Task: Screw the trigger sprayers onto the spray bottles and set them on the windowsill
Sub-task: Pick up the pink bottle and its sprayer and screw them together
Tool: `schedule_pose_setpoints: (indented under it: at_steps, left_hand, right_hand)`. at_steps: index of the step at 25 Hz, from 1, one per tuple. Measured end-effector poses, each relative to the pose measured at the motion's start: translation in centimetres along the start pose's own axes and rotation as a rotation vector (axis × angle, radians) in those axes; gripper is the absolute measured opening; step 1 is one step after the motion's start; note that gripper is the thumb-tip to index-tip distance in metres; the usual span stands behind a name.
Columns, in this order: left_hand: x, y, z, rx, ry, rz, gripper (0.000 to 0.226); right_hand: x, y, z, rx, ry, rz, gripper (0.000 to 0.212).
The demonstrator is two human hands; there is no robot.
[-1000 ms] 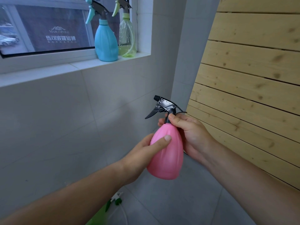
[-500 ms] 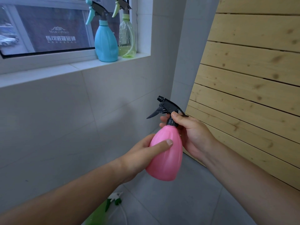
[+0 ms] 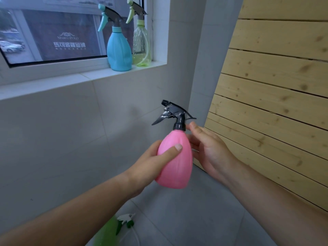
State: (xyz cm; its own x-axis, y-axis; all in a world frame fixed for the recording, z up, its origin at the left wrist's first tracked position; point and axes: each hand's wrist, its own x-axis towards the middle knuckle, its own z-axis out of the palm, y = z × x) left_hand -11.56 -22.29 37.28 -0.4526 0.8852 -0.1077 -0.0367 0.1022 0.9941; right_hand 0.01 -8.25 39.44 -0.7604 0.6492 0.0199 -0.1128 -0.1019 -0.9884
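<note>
My left hand (image 3: 150,164) grips the belly of a pink spray bottle (image 3: 175,166), held upright in mid-air. A black trigger sprayer (image 3: 174,115) sits on its neck, nozzle pointing left. My right hand (image 3: 209,150) is just right of the bottle, fingers spread and off the black collar, one fingertip close to it. On the white windowsill (image 3: 53,86) stand a blue bottle (image 3: 119,50) and a clear yellow-green bottle (image 3: 142,45), both with sprayers on.
A green bottle (image 3: 106,233) and a loose white-and-green sprayer (image 3: 126,219) lie on the grey tiled floor below my arms. A slatted wooden panel (image 3: 275,103) leans at the right. White tiled wall fills the left under the sill.
My right hand has let go of the sprayer collar and opened beside the bottle. The left hand still holds the pink bottle, lifted slightly.
</note>
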Motion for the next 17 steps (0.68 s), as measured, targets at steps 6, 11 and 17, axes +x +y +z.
schedule_pose_setpoints:
  at_steps: [6, 11, 17]
  left_hand:
    - [0.7, 1.2, -3.4, -0.138, 0.09, 0.011, 0.058]
    - [1.1, 5.7, -9.5, -0.044, 0.224, 0.172, 0.058]
    - [3.7, 13.1, -18.0, 0.088, 0.425, 0.344, 0.044]
  right_hand:
    - [0.2, 0.0, 1.9, -0.235, -0.119, -0.067, 0.042]
    - [4.6, -3.7, 7.2, -0.378, -0.135, -0.209, 0.021]
    - [12.5, -9.5, 16.3, -0.4, -0.243, -0.342, 0.036]
